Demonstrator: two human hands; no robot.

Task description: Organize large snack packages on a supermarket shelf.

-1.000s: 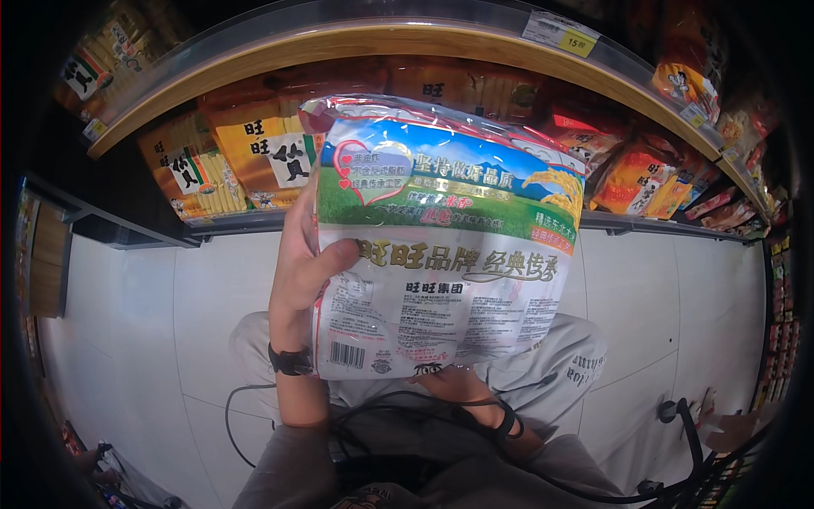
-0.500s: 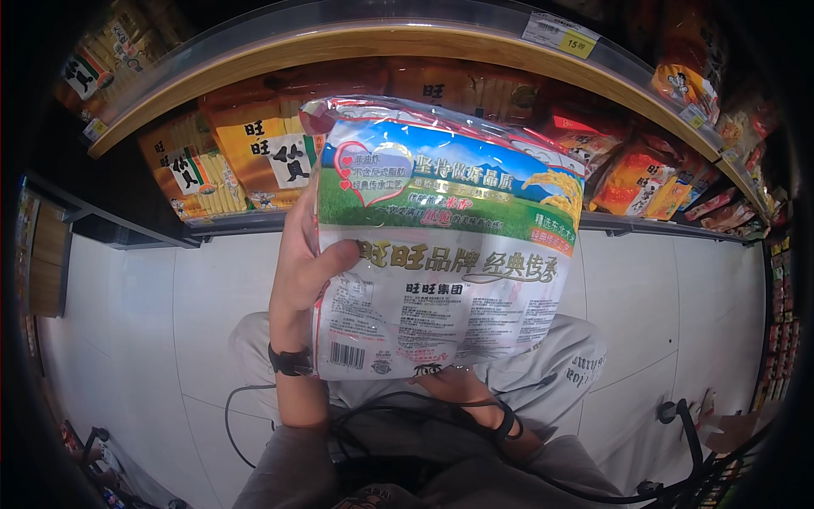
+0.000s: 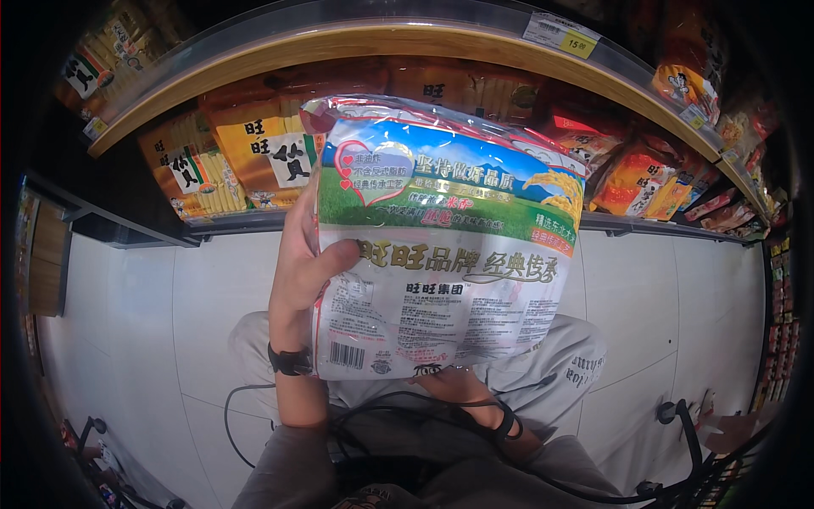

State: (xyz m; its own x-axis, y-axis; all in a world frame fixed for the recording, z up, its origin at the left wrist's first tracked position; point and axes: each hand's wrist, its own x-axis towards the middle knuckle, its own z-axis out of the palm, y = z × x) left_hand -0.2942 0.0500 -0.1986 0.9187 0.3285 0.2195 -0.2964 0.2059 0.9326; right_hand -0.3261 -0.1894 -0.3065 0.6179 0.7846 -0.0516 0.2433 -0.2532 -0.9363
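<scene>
A large glossy snack bag (image 3: 441, 280) is held up in front of me, its printed back facing me. The lower half is white, with small print and a barcode; the upper half shows blue sky and a green field. My left hand (image 3: 307, 263) grips the bag's left edge, thumb on the front, the other fingers behind it. At the bottom edge, my right hand (image 3: 454, 386) reaches up behind the bag, which hides its fingers, so I cannot tell whether it grips. Dark bands circle both wrists.
Beyond the bag, a low shelf holds orange snack packs (image 3: 254, 153) on the left and red packs (image 3: 636, 178) on the right. A wood-edged shelf (image 3: 339, 53) curves above them. Black cables (image 3: 381, 407) cross my lap. A black-framed cart or rack (image 3: 691, 433) stands at lower right.
</scene>
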